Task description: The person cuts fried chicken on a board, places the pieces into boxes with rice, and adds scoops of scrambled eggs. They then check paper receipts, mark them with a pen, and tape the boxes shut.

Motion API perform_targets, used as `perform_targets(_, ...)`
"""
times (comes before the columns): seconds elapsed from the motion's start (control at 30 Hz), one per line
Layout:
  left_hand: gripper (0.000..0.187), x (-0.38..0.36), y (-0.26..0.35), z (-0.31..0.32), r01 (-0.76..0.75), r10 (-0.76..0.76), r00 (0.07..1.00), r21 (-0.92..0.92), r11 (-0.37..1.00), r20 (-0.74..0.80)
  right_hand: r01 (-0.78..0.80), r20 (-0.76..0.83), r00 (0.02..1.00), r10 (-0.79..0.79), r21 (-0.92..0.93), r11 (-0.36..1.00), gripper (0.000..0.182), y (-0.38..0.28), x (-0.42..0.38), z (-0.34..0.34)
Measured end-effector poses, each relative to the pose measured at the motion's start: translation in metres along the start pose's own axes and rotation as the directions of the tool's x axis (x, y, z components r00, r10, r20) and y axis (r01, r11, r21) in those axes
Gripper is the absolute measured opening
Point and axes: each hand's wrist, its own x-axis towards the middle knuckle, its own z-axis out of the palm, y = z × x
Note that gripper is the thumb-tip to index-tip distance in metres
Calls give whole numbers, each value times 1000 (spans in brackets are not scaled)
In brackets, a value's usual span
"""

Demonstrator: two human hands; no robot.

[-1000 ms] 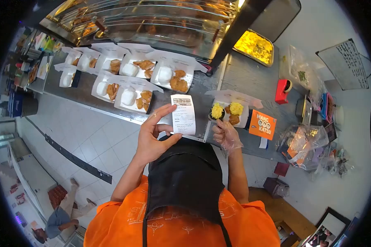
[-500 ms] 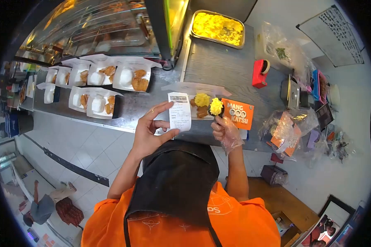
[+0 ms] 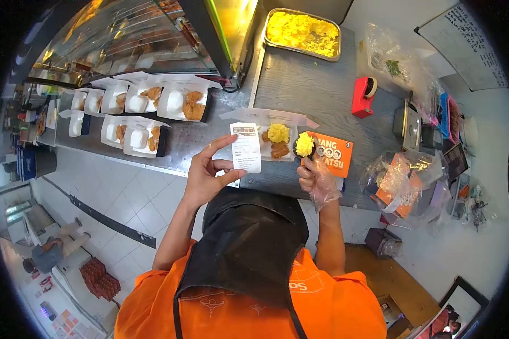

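My left hand pinches a printed paper receipt by its left side, thumb below and fingers above. The receipt covers the left part of an open food box on the counter. Yellow scrambled egg and brown fried pieces show in that box. In a clear plastic glove, my right hand grips a dark spoon heaped with scrambled egg. This spoon is held just right of the open box, overlapping the left edge of an orange printed box.
Several open boxes of rice and fried pieces line the counter at left. A metal tray of egg stands at the back. To the right are a red tape dispenser and plastic bags. Another person is at lower left.
My right hand and the loaded spoon have shifted slightly right, away from the egg in the box. My left hand keeps the receipt. The person in the background has moved.
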Motion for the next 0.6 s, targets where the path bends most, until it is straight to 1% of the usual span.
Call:
perform_targets(0.07,73,-1,-4,-3,-4,4,1000,9,1000,-3,-3,22,1000,3,-6,1000,17,3,3,-2)
perform_targets(0.1,73,-2,-7,-5,-5,5,1000,9,1000,-6,-4,17,1000,4,3,1000,21,4,4,-2)
perform_targets(0.13,69,-4,-10,-8,5,-6,1000,-5,1000,-30,-5,11,1000,5,12,1000,24,6,4,-2)
perform_targets(0.17,64,-5,-14,-11,15,-16,998,-18,1000,-57,-8,15,1000,8,10,1000,24,8,4,-4)
perform_targets(0.2,64,-6,-21,-15,14,-15,997,-14,1000,-70,-23,-36,999,24,52,998,27,10,3,-6)
perform_targets(0.23,57,-7,-30,-23,55,-53,994,21,998,-95,-48,-67,996,55,94,994,29,15,9,-7)
perform_targets(0.27,50,-11,-39,-38,97,-88,986,63,993,-141,-53,-7,999,54,96,994,30,18,12,-16)
perform_targets(0.3,36,-10,-52,-52,125,-93,972,143,982,-214,-47,-1,999,47,43,998,28,18,13,-19)
perform_targets(0.33,34,-9,-79,-78,195,-114,947,258,946,-299,-37,4,999,37,-9,999,26,20,16,-17)
perform_targets(0.37,33,-7,-101,-105,274,-132,917,356,893,-376,-25,-76,997,24,-13,1000,24,19,16,0)
perform_targets(0.4,31,-7,-106,-127,293,-30,870,465,835,-493,-7,-166,986,4,-19,1000,23,17,14,14)
perform_targets(0.43,30,-4,-109,-145,320,82,813,561,763,-576,-20,-148,989,16,-21,1000,23,20,17,17)
perform_targets(0.5,29,10,-116,-181,433,203,703,636,638,-681,-16,-125,992,18,18,1000,20,22,20,18)
perform_targets(0.53,29,20,-126,-199,433,203,701,634,640,-684,-26,-84,996,26,-5,1000,19,24,23,16)
perform_targets(0.6,31,37,-146,-228,487,303,738,786,381,-603,-42,-58,997,43,20,999,19,31,29,12)
